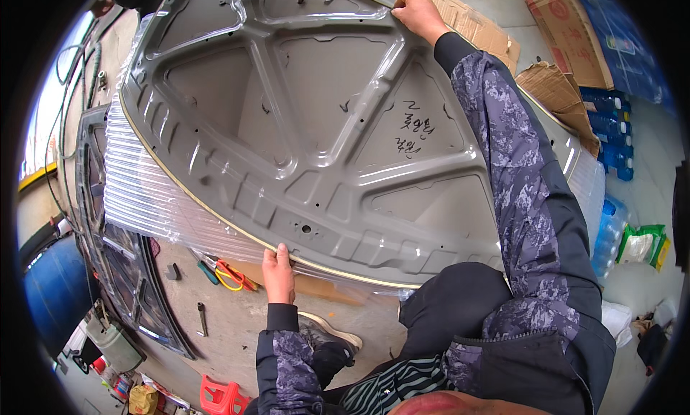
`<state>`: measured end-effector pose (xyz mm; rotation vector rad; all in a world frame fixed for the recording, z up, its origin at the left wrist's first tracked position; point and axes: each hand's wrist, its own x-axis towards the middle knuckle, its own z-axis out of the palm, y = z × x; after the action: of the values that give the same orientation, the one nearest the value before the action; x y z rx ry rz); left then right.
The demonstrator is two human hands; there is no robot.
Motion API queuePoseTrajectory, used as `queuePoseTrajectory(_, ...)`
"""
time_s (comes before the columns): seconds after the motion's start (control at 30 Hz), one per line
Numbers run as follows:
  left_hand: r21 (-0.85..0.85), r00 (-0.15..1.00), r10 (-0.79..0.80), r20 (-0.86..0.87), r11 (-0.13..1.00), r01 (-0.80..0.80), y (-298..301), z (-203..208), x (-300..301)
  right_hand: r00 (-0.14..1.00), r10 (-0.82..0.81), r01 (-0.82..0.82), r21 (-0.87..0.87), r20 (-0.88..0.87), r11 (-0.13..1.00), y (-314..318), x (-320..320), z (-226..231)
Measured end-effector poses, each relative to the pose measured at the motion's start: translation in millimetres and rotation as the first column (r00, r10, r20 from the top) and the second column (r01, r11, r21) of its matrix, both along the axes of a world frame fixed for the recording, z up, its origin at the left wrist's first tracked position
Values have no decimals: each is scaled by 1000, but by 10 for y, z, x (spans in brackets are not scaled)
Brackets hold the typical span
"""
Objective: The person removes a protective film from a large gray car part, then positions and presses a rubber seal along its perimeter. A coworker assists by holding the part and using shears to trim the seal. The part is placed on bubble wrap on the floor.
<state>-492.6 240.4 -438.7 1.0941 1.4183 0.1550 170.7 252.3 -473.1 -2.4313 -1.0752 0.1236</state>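
Note:
A large grey car hood (323, 91), its ribbed underside facing up, fills the middle of the view. Dark handwriting marks one of its panels, and a pale yellow line runs along its rim. My left hand (279, 275) grips the near edge, thumb on top and fingers curled beneath. At the far right edge my right hand (420, 16) is closed on the rim, its arm stretched across the hood. Clear ribbed plastic wrap (151, 188) lies under the hood and sticks out at the left. My bent knee (456, 296) is against the near edge.
On the left lie a dark hood frame (118, 257) and a blue barrel (57, 289). Orange-handled cutters (236, 277) and a wrench (202, 319) rest on the floor near a red stool (221, 395). Cardboard boxes (568, 34) and blue liquid bottles (609, 131) stand at right.

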Motion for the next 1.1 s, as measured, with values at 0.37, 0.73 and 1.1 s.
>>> queuePoseTrajectory(0.37, -17, 999, 26, 19, 1000, -26, -9, -15, -15, 982, -20, 54, -177, 187, 983, 262, -71, 56)
queuePoseTrajectory(0.73, 13, 1000, -7, -29, 1000, 7, 20, 13, 21, 997, 22, -22, -1, 71, 1000, -534, 40, 345)
queuePoseTrajectory(1.1, 12, 996, -83, -22, 996, 83, 92, -90, -85, 976, -106, 30, -367, -188, 930, -2582, -227, 730)
